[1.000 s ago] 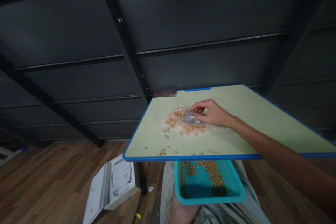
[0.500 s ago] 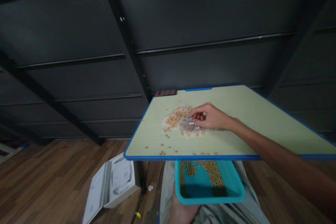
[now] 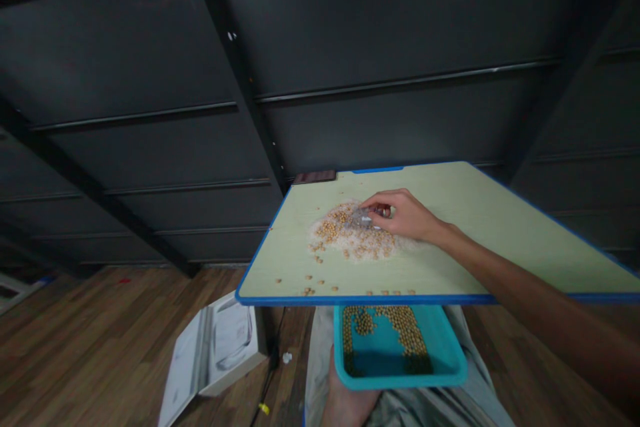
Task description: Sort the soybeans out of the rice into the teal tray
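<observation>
My right hand [image 3: 403,213] reaches in from the right, its fingers closed on a clear, crinkled plastic piece [image 3: 359,219] with a white mark on it. I cannot tell whether this is a bag or a small container. It sits low over a pile of pale grains like rice [image 3: 357,245], mixed with round tan beans [image 3: 326,231] like soybeans. The pile spreads on a pale green tabletop [image 3: 450,200] with a blue edge. Several loose beans lie along the near edge. My left hand is out of view.
Below the table's near edge, a turquoise tray [image 3: 400,381] holding many beans rests on my lap. A dark ridged object [image 3: 315,177] lies at the far left corner. On the wooden floor are an opened white box [image 3: 235,340] and a black cable [image 3: 273,360]. A dark panelled wall [image 3: 400,33] stands behind.
My right hand has moved slightly away from me with the clear plastic piece, over the pile. The grains and beans it covered nearer to me now show. The tray stays still.
</observation>
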`<control>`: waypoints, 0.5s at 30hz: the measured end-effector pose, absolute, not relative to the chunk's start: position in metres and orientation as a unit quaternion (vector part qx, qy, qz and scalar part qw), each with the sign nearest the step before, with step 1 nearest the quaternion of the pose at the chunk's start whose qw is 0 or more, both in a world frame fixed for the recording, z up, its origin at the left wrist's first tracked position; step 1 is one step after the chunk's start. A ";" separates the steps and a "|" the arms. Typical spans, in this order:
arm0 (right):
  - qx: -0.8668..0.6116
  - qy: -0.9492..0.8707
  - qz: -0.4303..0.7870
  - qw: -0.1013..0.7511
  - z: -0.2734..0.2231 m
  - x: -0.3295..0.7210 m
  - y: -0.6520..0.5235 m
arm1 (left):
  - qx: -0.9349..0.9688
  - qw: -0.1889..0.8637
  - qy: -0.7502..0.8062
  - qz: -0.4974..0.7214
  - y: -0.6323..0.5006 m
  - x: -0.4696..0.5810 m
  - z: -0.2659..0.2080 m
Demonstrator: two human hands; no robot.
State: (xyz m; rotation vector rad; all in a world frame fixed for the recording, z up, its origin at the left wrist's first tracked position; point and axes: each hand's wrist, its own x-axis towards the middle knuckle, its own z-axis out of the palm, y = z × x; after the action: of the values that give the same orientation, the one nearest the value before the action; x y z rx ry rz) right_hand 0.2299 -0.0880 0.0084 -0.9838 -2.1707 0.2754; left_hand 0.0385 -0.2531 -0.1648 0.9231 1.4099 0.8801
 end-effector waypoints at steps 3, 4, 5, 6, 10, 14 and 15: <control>-0.389 -0.838 0.088 0.372 0.010 0.231 -0.087 | 0.408 0.576 0.590 0.392 -0.257 0.036 -0.167; -0.391 -0.837 0.085 0.373 0.010 0.231 -0.087 | 0.408 0.576 0.589 0.393 -0.258 0.036 -0.168; -0.392 -0.837 0.084 0.373 0.010 0.231 -0.086 | 0.412 0.571 0.593 0.391 -0.259 0.036 -0.168; -0.392 -0.838 0.085 0.371 0.010 0.231 -0.086 | 0.419 0.562 0.598 0.388 -0.259 0.036 -0.168; -0.386 -0.844 0.096 0.360 0.008 0.231 -0.086 | 0.441 0.520 0.624 0.382 -0.259 0.035 -0.173; -0.380 -0.843 0.119 0.362 0.007 0.229 -0.086 | 0.449 0.532 0.603 0.391 -0.257 0.032 -0.186; -0.378 -0.842 0.126 0.362 0.006 0.229 -0.087 | 0.456 0.539 0.593 0.389 -0.257 0.032 -0.186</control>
State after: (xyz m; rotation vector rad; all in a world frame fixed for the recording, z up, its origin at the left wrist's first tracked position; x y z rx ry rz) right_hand 0.2291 -0.0866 0.0063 -0.9746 -2.1695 0.3238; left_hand 0.0316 -0.2571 -0.1864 1.0834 1.4093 0.9240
